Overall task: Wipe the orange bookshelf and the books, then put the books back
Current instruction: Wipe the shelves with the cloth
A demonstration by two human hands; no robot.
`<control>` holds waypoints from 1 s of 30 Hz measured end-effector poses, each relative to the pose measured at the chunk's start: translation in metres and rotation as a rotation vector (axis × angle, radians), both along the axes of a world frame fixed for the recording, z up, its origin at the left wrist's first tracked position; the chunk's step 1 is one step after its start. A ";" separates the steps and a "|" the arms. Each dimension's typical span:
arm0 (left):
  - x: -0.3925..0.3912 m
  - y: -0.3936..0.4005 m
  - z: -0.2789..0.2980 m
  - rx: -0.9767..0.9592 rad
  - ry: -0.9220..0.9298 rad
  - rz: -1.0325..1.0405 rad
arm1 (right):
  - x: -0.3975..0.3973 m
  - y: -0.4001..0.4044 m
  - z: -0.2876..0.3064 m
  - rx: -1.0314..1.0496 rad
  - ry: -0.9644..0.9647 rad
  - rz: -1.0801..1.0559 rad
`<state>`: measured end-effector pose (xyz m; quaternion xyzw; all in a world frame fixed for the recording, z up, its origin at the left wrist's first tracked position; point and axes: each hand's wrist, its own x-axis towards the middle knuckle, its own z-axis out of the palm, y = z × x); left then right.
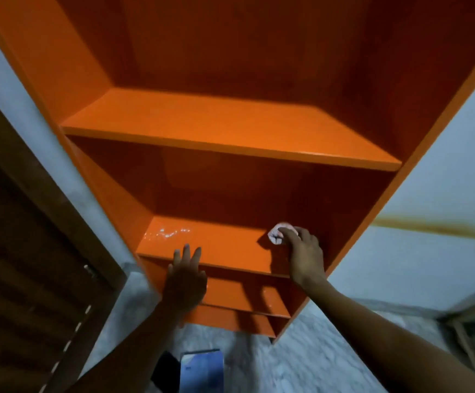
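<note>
The orange bookshelf [230,131] stands against a pale wall and fills most of the view, its boards bare of books. On the middle board, toward the right, the right hand [305,255] curls its fingers over a small crumpled pinkish cloth [279,233] and presses it to the board close to the right side panel. Farther left on the same board a patch of wet streaks [171,232] glistens, well apart from the cloth. The left hand [186,275] lies flat with straight fingers on the near edge of that board, left of centre, holding nothing; it looks to be steadying the unit.

The cloth looks soft and light, easily bunched, so a full-fingered clutch over the wad should serve well. The painted boards appear stiff, smooth and glossy, and likely slippery where wet, so the wad should glide with little drag. The shelf itself seems heavy and rigid; bracing it at a board's front edge seems sensible.

On the mottled grey floor, near and below the left forearm, lie a blue-and-white book [202,370] and a dark book [165,371] just beside it on the left; both are partly cut off by the frame. Each probably lifts best by the spine. A brown wooden door [26,251] stands to the left.
</note>
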<state>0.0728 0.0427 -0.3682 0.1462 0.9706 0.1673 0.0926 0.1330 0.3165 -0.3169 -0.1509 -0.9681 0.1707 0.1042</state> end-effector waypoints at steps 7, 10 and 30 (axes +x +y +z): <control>-0.006 -0.024 -0.054 0.041 0.096 -0.046 | -0.012 -0.021 -0.066 0.041 -0.175 -0.087; 0.000 -0.018 -0.054 0.169 0.118 0.012 | -0.006 -0.040 -0.080 0.123 -0.128 0.092; 0.001 -0.038 -0.055 0.080 0.161 -0.021 | -0.060 0.017 -0.049 -0.196 -0.117 0.018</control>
